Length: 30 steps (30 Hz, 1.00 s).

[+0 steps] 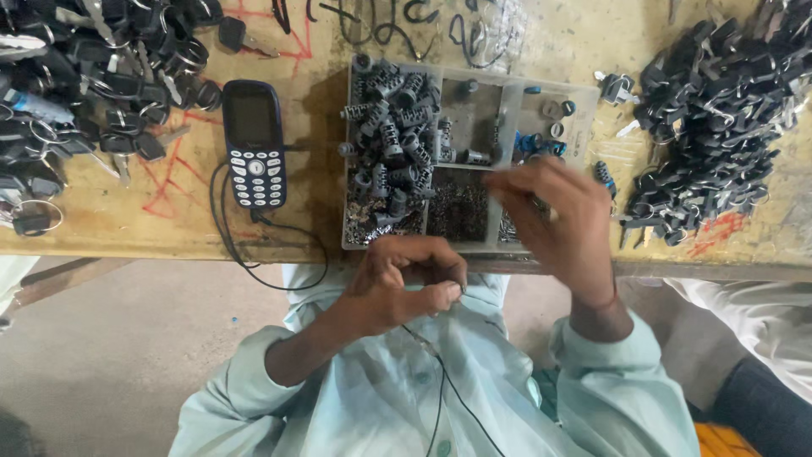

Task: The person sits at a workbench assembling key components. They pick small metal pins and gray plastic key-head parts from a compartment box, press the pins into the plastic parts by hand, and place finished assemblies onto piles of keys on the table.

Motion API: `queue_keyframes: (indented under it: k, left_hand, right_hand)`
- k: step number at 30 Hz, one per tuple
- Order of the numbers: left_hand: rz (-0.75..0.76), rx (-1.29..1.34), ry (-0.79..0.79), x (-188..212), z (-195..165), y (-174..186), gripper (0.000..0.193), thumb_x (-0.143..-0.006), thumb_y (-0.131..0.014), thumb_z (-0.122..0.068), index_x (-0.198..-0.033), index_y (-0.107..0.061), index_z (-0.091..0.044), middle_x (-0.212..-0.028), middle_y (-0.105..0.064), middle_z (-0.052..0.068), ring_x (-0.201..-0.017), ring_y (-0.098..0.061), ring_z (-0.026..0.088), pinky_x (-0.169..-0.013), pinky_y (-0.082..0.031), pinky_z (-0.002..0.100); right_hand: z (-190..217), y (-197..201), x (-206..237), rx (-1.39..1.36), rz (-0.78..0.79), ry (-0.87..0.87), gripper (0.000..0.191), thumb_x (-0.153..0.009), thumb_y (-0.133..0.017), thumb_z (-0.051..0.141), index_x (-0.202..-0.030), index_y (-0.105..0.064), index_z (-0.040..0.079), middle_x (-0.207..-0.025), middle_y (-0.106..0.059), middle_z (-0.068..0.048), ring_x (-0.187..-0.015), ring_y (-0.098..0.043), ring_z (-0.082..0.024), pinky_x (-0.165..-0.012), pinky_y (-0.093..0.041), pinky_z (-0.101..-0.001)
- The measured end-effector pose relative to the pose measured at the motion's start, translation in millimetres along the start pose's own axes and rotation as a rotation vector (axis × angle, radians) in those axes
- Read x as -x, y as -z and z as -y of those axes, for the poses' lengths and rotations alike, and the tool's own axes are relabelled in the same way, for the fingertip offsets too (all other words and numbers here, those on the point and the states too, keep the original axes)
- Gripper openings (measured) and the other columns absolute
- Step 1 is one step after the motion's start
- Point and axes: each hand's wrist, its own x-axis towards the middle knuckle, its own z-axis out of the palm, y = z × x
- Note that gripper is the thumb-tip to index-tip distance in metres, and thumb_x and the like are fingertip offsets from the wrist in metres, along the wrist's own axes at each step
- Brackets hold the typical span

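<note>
Head view, looking down over the bench [127, 220] edge

Left hand [406, 283]: held off the bench, just below its near edge, over the person's lap. Fingers [440, 296] curled tight, thumb and forefinger pinched together on something very small; the item itself is hidden in the pinch, cannot tell what it is

Right hand [558, 224]: raised over the near right corner of the clear compartment tray [507, 93], blurred. Fingers [516, 182] loosely bunched, tips pointing left and away from the body toward the small-parts cells; whether they carry anything cannot be told

Key relation: the tray lies directly ahead of both hands, away from the body. The right hand is already above it, the left sits nearer the body and clear of the rim. The tray's left cell holds grey lock cylinders [393, 127], lying at mixed angles, with no common long axis

Also on the bench: dark blue keypad phone [254, 144] left of the tray, black key heaps [719, 127] at far right and far left
</note>
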Motion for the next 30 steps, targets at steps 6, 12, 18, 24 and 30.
queue_keyframes:
  k: [6, 12, 18, 24, 30]
  left_hand:
    - [0.036, -0.035, 0.017, 5.2, 24.4, -49.6, 0.016, -0.088, -0.068, -0.016, -0.095, -0.070, -0.001, -0.086, -0.071, 0.003, -0.079, -0.070, 0.009, -0.070, -0.058, 0.025]
    - [0.040, 0.178, -0.059, -2.5, 61.4, -63.7, 0.016, -0.093, -0.066, -0.016, -0.100, -0.066, -0.001, -0.102, -0.071, 0.007, -0.091, -0.069, 0.012, -0.074, -0.059, 0.027]
    - [-0.011, 0.445, -0.039, -11.5, 91.4, -105.5, 0.014, -0.092, -0.074, -0.009, -0.095, -0.067, 0.003, -0.089, -0.067, 0.008, -0.077, -0.066, 0.014, -0.067, -0.057, 0.030]
    - [-0.174, 0.163, 0.065, 1.1, 89.6, -123.1, 0.013, -0.089, -0.076, -0.009, -0.092, -0.068, 0.001, -0.079, -0.068, 0.003, -0.066, -0.062, 0.006, -0.059, -0.053, 0.023]
    - [-0.231, -0.018, 0.082, 1.5, 73.1, -119.4, 0.015, -0.087, -0.078, -0.011, -0.088, -0.069, 0.001, -0.076, -0.068, 0.000, -0.064, -0.060, 0.004, -0.057, -0.049, 0.021]
  right_hand:
    - [-26.7, -12.5, -16.2, 0.438, -0.003, 0.173, 0.029, -0.085, -0.087, 0.011, -0.100, -0.063, 0.004, -0.093, -0.063, -0.015, -0.089, -0.066, -0.036, -0.072, -0.051, -0.0443]
    - [-55.6, 13.3, 50.8, -0.206, 0.057, -0.074, 0.025, -0.094, -0.078, -0.004, -0.106, -0.058, 0.005, -0.103, -0.066, -0.011, -0.088, -0.063, -0.027, -0.078, -0.051, -0.0345]
    - [-44.2, 25.3, 156.3, -0.168, 0.100, -0.010, 0.038, -0.086, -0.079, -0.004, -0.120, -0.070, 0.009, -0.113, -0.072, -0.008, -0.099, -0.074, -0.021, -0.083, -0.058, -0.0292]
    - [-41.8, 25.9, 179.9, -0.166, 0.020, 0.025, 0.033, -0.081, -0.080, -0.005, -0.110, -0.072, 0.008, -0.113, -0.073, -0.008, -0.101, -0.075, -0.022, -0.086, -0.061, -0.0311]
    - [-43.1, 22.4, 160.4, -0.126, -0.035, 0.238, 0.030, -0.082, -0.076, -0.010, -0.107, -0.074, 0.007, -0.114, -0.073, -0.009, -0.101, -0.075, -0.024, -0.084, -0.062, -0.0325]
